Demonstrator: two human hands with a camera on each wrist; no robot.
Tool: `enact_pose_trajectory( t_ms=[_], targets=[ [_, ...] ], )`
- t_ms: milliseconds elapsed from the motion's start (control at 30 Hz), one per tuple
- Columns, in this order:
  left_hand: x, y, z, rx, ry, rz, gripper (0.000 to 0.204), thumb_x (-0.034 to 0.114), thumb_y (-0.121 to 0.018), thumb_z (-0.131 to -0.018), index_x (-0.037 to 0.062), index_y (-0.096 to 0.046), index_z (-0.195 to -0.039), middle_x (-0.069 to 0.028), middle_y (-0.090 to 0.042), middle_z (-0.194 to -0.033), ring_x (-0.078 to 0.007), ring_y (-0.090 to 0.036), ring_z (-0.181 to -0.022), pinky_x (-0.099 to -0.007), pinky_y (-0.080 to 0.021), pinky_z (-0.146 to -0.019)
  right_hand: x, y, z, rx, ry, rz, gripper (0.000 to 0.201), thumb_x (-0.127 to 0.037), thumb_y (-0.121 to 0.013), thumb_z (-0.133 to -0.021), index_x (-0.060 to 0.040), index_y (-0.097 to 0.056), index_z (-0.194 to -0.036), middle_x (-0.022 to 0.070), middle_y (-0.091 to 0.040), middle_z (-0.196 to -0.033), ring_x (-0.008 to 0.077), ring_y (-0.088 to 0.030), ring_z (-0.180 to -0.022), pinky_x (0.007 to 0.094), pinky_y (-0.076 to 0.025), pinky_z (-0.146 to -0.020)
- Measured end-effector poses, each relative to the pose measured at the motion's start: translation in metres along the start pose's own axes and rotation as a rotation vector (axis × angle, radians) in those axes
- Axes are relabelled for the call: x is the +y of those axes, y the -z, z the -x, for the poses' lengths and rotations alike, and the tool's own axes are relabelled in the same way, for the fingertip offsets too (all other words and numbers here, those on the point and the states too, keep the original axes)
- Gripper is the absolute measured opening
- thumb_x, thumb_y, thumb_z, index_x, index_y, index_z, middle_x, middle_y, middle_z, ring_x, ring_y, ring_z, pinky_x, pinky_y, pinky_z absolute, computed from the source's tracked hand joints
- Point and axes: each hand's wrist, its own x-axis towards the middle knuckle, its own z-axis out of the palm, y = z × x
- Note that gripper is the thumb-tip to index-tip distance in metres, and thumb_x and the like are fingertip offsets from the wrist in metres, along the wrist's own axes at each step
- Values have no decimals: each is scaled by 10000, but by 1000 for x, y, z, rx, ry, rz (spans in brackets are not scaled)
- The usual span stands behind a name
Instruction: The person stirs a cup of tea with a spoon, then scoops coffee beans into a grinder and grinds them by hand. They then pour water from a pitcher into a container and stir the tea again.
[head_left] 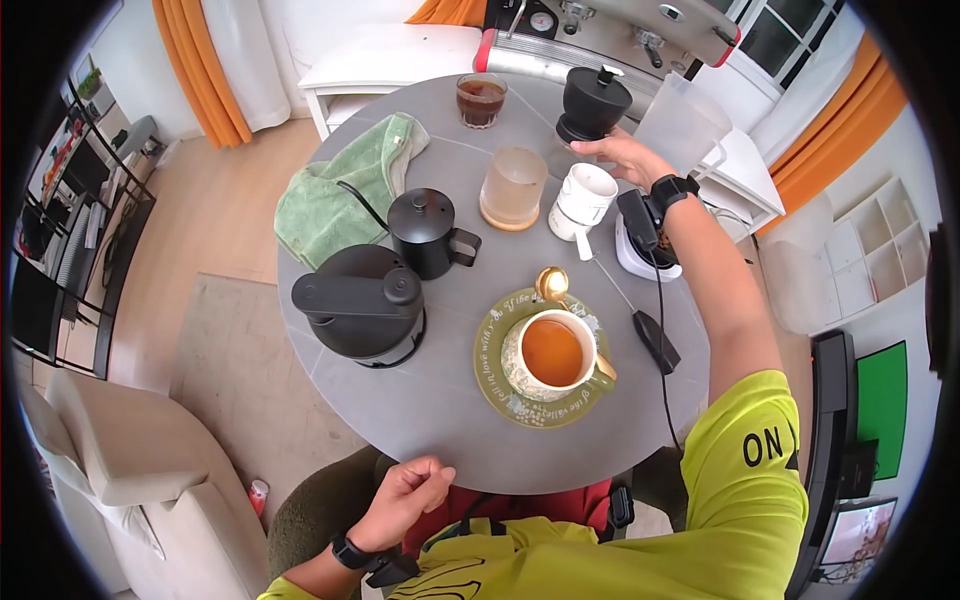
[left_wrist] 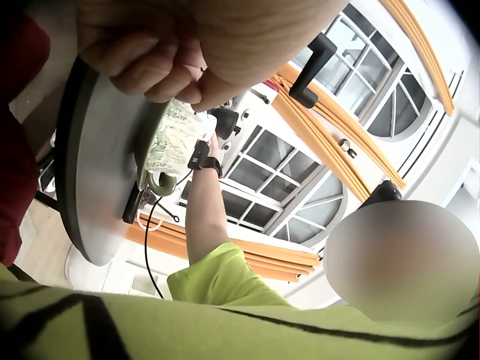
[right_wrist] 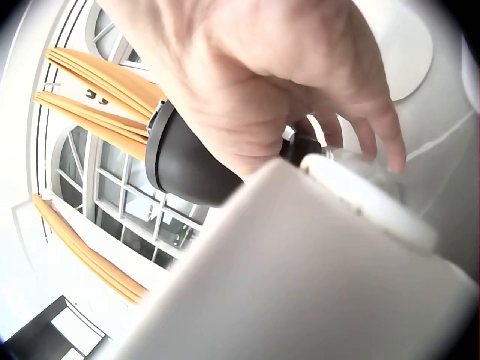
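At the far right of the table, my right hand (head_left: 630, 157) grips a black hand coffee grinder (head_left: 595, 98) low down, around its narrow waist. In the right wrist view the grinder's dark hopper (right_wrist: 191, 161) shows beyond the palm, and the fingers curl past its clear lower part. A white ceramic cup (head_left: 585, 195) with a handle stands just in front of this hand; a large white surface fills the right wrist view's foreground. My left hand (head_left: 410, 500) hovers at the table's near edge over the lap, fingers loosely curled, holding nothing.
Nearby stand a patterned teacup (head_left: 553, 352) on a green saucer (head_left: 490, 370), gold spoon (head_left: 552, 284), gooseneck kettle (head_left: 422, 232), black appliance (head_left: 360, 305), frosted glass (head_left: 513, 185), glass of brown drink (head_left: 482, 103), green towel (head_left: 335, 195), clear pitcher (head_left: 685, 120) and black-handled wand (head_left: 655, 343).
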Motion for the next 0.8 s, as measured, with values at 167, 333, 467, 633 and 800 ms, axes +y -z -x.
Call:
enact_pose_trajectory(
  t_ms=[167, 333, 467, 633, 800],
  targets=[
    [-1, -2, 0, 12, -8, -19, 277, 107, -508, -979, 76, -433, -714, 60, -365, -609, -41, -277, -550, -226, -242, -496, 2, 3, 9, -30, 22, 2, 1030, -370, -811, -698, -127, -187, -1480, 187, -227, -1506, 422, -177, -1386, 608, -240, -1067],
    [0, -3, 0, 22, 3, -21, 285, 109, -513, -977, 79, -429, -706, 60, -364, -603, -40, -279, -547, -225, -242, -496, -3, 1, 18, -54, 23, 37, 971, -423, -740, -783, -53, -170, -1477, 184, -274, -1485, 378, -249, -1373, 577, -233, -1078],
    [1, -4, 0, 31, -6, -45, 289, 105, -517, -973, 80, -429, -699, 62, -367, -602, -38, -281, -547, -226, -240, -496, 0, 5, 26, -3, -5, 85, 944, -446, -710, -806, -3, -191, -1458, 199, -282, -1475, 343, -299, -1355, 504, -301, -1073],
    [0, -3, -1, 30, 2, -17, 289, 102, -520, -970, 79, -437, -694, 64, -373, -601, -37, -285, -546, -225, -240, -496, -22, 4, 82, 1, 59, 275, 853, -508, -657, -825, -4, -303, -1415, 188, -369, -1421, 276, -369, -1321, 443, -335, -1071],
    [-1, -2, -1, 15, -26, -80, 278, 112, -509, -972, 83, -428, -708, 35, -386, -594, -71, -313, -542, -234, -270, -509, -13, -11, 108, -118, 365, 462, 817, -349, -713, -796, -65, -297, -1439, 151, -353, -1448, 265, -364, -1328, 428, -311, -1086]
  ],
)
